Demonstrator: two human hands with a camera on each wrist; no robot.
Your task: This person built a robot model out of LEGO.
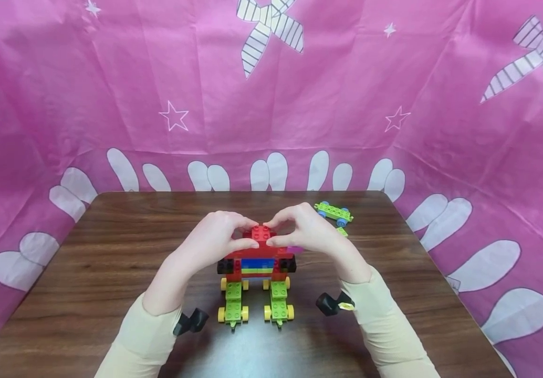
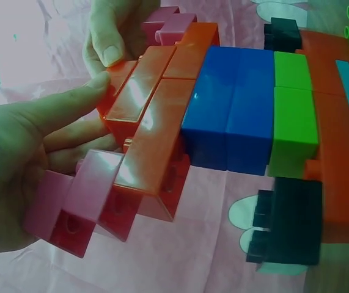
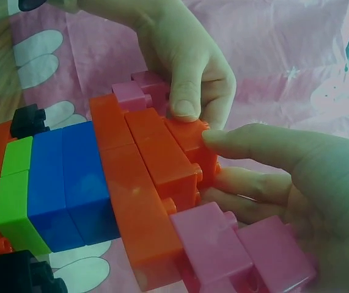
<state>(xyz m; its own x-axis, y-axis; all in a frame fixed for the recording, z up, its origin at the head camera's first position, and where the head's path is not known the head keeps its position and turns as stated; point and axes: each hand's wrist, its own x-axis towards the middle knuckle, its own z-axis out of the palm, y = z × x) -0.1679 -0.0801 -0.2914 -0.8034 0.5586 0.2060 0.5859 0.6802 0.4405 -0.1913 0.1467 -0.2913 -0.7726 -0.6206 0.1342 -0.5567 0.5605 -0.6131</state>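
A brick model [image 1: 257, 265] stands on the dark wooden table [image 1: 111, 252], resting on two green bases with yellow wheels [image 1: 233, 307]. It has red, blue, green and black layers, with pink bricks [image 2: 70, 201] at the back. My left hand [image 1: 248, 234] and right hand [image 1: 275, 234] meet over the top. Each pinches the small red top brick [image 1: 263, 232] between thumb and fingers. In the left wrist view my left thumb [image 2: 70, 104] presses the red brick [image 2: 140, 91]. In the right wrist view my right thumb [image 3: 253, 140] touches the red brick [image 3: 186, 146] opposite the other hand [image 3: 186, 61].
A loose green wheeled base with blue wheels [image 1: 333, 211] lies at the back right of the table, with a small green piece [image 1: 342, 231] just in front of it. Pink patterned cloth [image 1: 271, 105] hangs around the table on three sides.
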